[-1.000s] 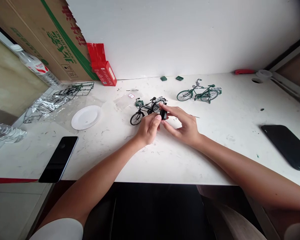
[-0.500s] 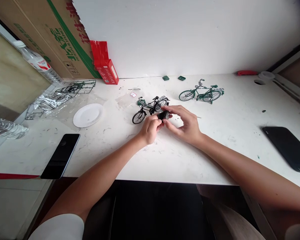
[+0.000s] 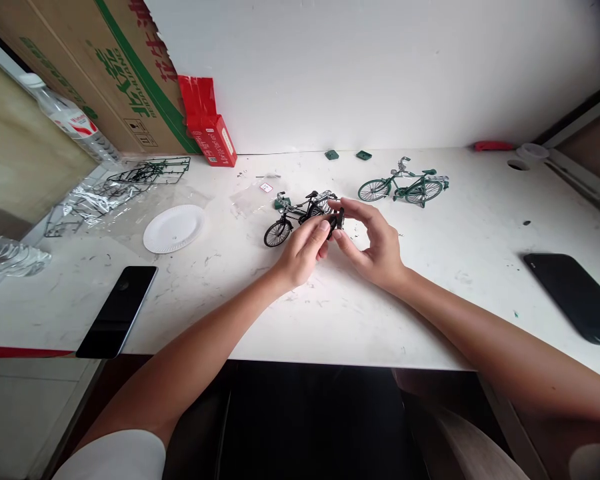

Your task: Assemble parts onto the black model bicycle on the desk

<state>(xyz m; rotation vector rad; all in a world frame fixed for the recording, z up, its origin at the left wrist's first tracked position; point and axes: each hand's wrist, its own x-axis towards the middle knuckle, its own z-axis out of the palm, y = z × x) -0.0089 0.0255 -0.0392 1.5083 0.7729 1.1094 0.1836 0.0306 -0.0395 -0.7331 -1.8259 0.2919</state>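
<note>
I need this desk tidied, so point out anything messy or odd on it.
Two things stand out. The white tabletop is marked with dark smudges. At its left, shiny crumpled wrapping lies heaped with dark sprue frames, near the paper plate, looking like unsorted leftovers.

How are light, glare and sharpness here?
Head view: soft light on the white table, near-black below it. Head view: bright glints on the crinkled plastic. Head view: dark upper-right corner. Head view: the black part held between left hand and right hand is too small and covered to judge focus.
</note>
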